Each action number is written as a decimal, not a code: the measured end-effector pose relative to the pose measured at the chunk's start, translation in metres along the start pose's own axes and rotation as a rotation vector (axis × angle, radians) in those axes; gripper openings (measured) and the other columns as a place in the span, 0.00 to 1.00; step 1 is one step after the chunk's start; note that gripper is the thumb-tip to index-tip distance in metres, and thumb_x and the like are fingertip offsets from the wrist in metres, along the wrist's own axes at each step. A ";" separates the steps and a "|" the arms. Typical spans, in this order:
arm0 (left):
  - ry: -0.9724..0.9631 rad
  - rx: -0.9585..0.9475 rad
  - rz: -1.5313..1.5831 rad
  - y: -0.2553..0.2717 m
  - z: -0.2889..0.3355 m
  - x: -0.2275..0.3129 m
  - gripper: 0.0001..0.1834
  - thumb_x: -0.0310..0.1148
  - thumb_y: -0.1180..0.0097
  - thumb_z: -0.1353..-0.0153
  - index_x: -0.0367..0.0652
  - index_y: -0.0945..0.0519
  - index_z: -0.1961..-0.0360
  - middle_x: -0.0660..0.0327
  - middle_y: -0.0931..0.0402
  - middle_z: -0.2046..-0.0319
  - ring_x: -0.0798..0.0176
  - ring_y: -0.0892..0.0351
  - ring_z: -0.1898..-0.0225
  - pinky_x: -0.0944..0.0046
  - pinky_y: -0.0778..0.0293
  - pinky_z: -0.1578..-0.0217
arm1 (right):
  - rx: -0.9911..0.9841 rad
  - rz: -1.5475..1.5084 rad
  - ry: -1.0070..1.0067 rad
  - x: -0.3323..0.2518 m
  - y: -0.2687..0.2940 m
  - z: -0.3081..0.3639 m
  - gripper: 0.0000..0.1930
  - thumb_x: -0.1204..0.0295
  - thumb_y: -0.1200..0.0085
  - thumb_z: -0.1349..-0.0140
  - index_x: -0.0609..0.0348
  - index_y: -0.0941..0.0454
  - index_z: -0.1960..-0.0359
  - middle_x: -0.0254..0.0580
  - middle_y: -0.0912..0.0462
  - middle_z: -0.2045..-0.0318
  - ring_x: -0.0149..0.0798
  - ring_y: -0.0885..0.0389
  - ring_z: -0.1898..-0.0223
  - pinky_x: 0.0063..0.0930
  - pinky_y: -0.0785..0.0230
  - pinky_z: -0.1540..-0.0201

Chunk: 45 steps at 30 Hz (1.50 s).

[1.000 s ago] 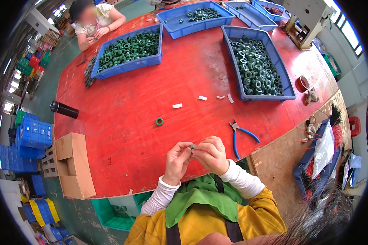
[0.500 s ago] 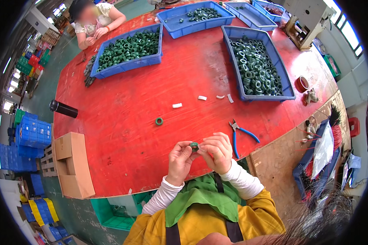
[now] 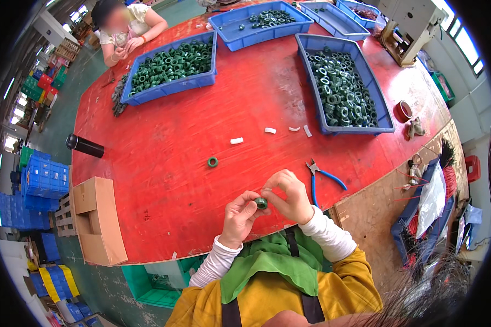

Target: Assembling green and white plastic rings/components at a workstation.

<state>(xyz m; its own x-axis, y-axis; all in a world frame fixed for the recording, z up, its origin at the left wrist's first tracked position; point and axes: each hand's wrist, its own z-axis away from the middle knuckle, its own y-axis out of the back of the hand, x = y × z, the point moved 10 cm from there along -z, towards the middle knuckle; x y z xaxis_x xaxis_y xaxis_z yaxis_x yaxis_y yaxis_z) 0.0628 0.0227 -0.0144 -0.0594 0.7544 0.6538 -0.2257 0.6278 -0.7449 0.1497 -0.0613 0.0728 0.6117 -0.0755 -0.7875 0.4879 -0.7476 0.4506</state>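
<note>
Near the table's front edge, my left hand (image 3: 239, 219) pinches a small dark green ring (image 3: 261, 203) between thumb and fingers. My right hand (image 3: 290, 197) is closed just above and to the right of the ring, thumb and fingertips together. Whatever its fingertips hold, if anything, is too small to make out. Another green ring (image 3: 213, 162) lies alone on the red table (image 3: 169, 191), farther off and to the left. Blue-handled pliers (image 3: 327, 177) rest to the right of my hands, jaws apart.
Blue trays of green rings stand at the left back (image 3: 172, 84), far middle (image 3: 240, 41) and right (image 3: 360, 131). Small white pieces (image 3: 236, 140) lie mid-table. A black bottle (image 3: 85, 145) and a cardboard box (image 3: 112, 223) are at the left. A co-worker (image 3: 147, 22) sits at the far left.
My right hand has shifted slightly left and up, its fingers drawing together above the ring. The ring in my left hand has turned and sits slightly lower.
</note>
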 end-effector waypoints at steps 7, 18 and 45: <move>-0.037 -0.008 0.010 -0.006 0.001 0.003 0.09 0.28 0.51 0.35 0.41 0.23 0.55 0.59 0.23 0.60 0.60 0.21 0.59 0.57 0.19 0.58 | -0.085 -0.995 -0.637 0.051 -0.045 0.036 0.08 0.73 0.45 0.38 0.65 0.24 0.61 0.35 0.20 0.65 0.26 0.24 0.59 0.23 0.30 0.56; -0.076 0.002 0.090 -0.002 0.007 0.004 0.09 0.28 0.50 0.35 0.42 0.23 0.56 0.58 0.22 0.58 0.61 0.20 0.58 0.56 0.20 0.55 | 0.008 -0.266 -0.093 -0.001 -0.026 0.036 0.12 0.76 0.51 0.36 0.68 0.27 0.52 0.40 0.23 0.64 0.31 0.24 0.60 0.24 0.27 0.60; -0.009 0.001 -0.207 0.007 -0.003 0.028 0.07 0.28 0.53 0.33 0.36 0.29 0.57 0.57 0.23 0.63 0.66 0.22 0.62 0.63 0.21 0.60 | 0.177 0.264 0.213 -0.061 -0.014 0.014 0.12 0.73 0.38 0.56 0.53 0.23 0.67 0.34 0.24 0.64 0.41 0.26 0.62 0.36 0.32 0.60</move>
<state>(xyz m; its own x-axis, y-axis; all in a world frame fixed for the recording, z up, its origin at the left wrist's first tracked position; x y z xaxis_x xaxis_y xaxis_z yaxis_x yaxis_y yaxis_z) 0.0622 0.0489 -0.0017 -0.0206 0.6076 0.7939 -0.2349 0.7689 -0.5946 0.0965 -0.0556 0.1082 0.8265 -0.1556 -0.5410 0.1929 -0.8245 0.5319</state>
